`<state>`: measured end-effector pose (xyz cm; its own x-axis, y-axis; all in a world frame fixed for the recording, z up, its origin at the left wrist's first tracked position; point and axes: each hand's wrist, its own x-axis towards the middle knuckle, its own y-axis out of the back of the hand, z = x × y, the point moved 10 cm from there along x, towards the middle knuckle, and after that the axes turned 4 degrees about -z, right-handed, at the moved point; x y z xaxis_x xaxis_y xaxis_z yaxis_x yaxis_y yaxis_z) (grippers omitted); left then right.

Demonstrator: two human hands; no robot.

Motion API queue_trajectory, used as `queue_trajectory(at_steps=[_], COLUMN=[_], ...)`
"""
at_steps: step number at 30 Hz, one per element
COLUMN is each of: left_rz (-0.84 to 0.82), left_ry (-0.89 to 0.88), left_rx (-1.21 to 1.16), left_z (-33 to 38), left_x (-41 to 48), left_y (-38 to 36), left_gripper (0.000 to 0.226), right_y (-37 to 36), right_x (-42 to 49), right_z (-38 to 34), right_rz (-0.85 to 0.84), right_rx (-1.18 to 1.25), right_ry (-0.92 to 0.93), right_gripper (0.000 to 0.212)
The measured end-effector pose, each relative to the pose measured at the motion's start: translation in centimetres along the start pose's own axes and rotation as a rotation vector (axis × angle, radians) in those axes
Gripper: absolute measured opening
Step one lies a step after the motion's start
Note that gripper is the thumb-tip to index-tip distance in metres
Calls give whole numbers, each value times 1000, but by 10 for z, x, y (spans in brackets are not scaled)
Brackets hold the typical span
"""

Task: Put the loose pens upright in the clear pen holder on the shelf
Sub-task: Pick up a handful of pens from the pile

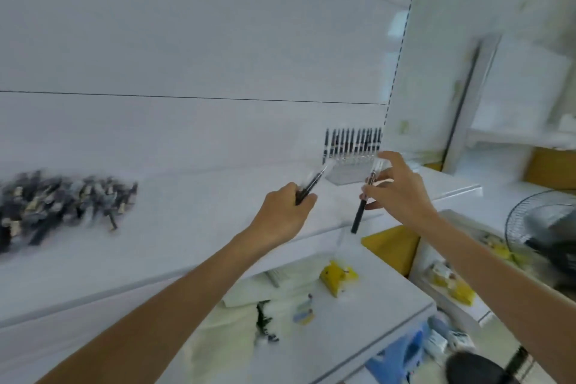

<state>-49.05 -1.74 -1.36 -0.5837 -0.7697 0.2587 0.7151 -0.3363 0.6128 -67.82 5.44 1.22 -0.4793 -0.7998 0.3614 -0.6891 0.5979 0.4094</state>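
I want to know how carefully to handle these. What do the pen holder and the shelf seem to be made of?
The pen holder looks like clear, glossy plastic, perhaps acrylic: the white shelf shows through its base. The shelf looks like white painted metal or laminate with a smooth, faintly shiny face; motion blur leaves that open.

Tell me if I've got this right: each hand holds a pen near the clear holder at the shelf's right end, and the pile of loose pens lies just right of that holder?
Not quite. The head view shows the pile of loose pens at the shelf's far left, well away from the clear holder. The rest stands: the left hand and right hand each hold a pen near the holder.
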Motion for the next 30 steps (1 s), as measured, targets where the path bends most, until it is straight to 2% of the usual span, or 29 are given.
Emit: queue_trajectory(at_steps=[7, 11, 15, 19, 24, 30], left_rz=[-138, -179, -163, -129, -156, -129], left_ry=[2, 26, -17, -61, -96, 23], left_rx=[-113, -157, -46, 17, 50, -66], left_z=[46, 55, 60, 71, 91, 87], left_x=[44, 74, 114, 158, 211, 255], left_y=[-103, -132, -133, -129, -142, -164], left_gripper=[25, 17, 21, 27, 23, 22], right_y=[110, 128, 139, 164, 181, 173], right_x=[2, 16, 51, 109, 188, 246], right_z=[61, 96, 126, 132, 108, 110], right_rz=[76, 99, 108, 142, 112, 113], right_rx=[-11, 43, 50, 39, 49, 48], right_ry=[-62, -75, -82, -65, 34, 183], right_gripper=[59, 60, 63, 59, 57, 56])
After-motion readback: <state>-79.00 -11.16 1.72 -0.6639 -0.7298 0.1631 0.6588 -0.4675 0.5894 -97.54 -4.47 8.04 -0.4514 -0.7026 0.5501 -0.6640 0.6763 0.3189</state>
